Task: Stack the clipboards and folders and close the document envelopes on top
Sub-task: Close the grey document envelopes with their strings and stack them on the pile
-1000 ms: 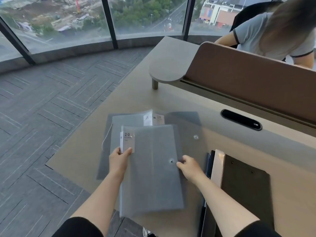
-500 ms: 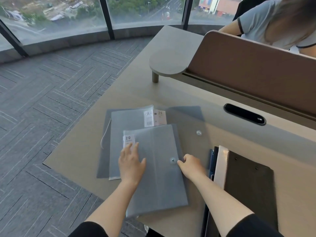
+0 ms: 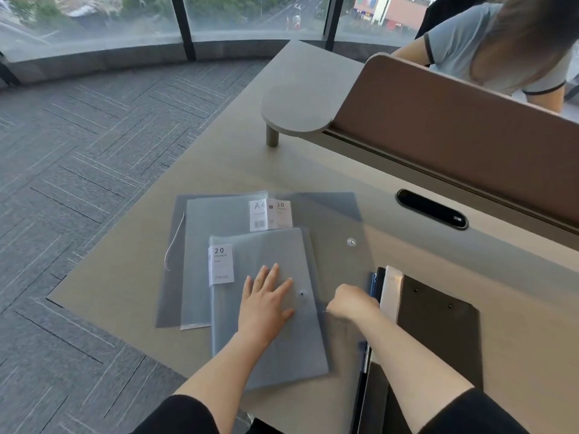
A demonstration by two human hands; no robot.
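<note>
A grey translucent document envelope (image 3: pixel 269 252) with a "20 pockets" label lies on top of a pile at the desk's near edge. My left hand (image 3: pixel 266 303) rests flat on it, fingers spread, just left of its snap button (image 3: pixel 302 293). My right hand (image 3: pixel 352 305) is closed at the envelope's right edge, pinching the translucent flap there. Under it lie a second labelled folder (image 3: pixel 219 220) and a darker open envelope (image 3: pixel 329 214) with its own snap (image 3: pixel 351 242). To the right is a stack of clipboards and folders, a black clipboard (image 3: pixel 438 333) on top.
The beige desk (image 3: pixel 219 158) ends at the left and near side above grey carpet. A brown divider panel (image 3: pixel 454 136) and a black cable slot (image 3: pixel 431 212) run along the back right. Another person sits behind the divider. A small rounded shelf (image 3: pixel 297 108) stands at the back.
My left hand let go of the envelope's left edge and slid right to lie flat on its middle. My right hand shifted right along the flap edge. The envelope now lies flat.
</note>
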